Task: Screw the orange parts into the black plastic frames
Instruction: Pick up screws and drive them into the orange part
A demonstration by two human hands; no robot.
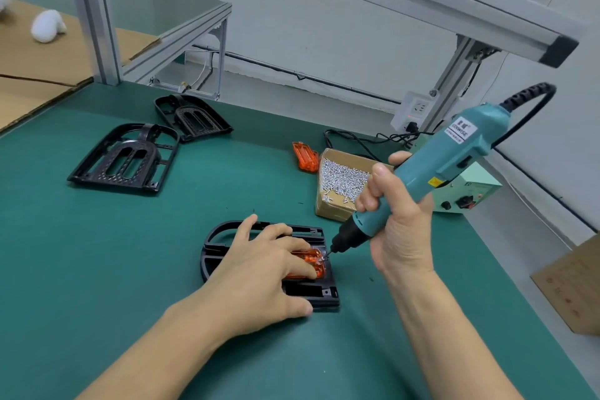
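A black plastic frame [318, 297] lies on the green mat in front of me with a clear orange part [313, 261] seated in it. My left hand [259, 273] lies flat over the frame, fingers pressing the orange part down. My right hand [394, 214] grips a teal electric screwdriver [431, 166], tilted, its bit tip on a screw [322, 258] at the orange part's right end. Two more black frames [125, 159] [193, 118] lie at the far left. Spare orange parts [304, 156] are stacked behind a box.
A cardboard box of silver screws [344, 180] stands right of centre, a pale green power unit [467, 195] behind it with cables and a wall socket [415, 110]. An aluminium beam [422, 0] passes overhead. Cardboard sheets [32, 75] lie far left; a cardboard box [574, 286] sits right.
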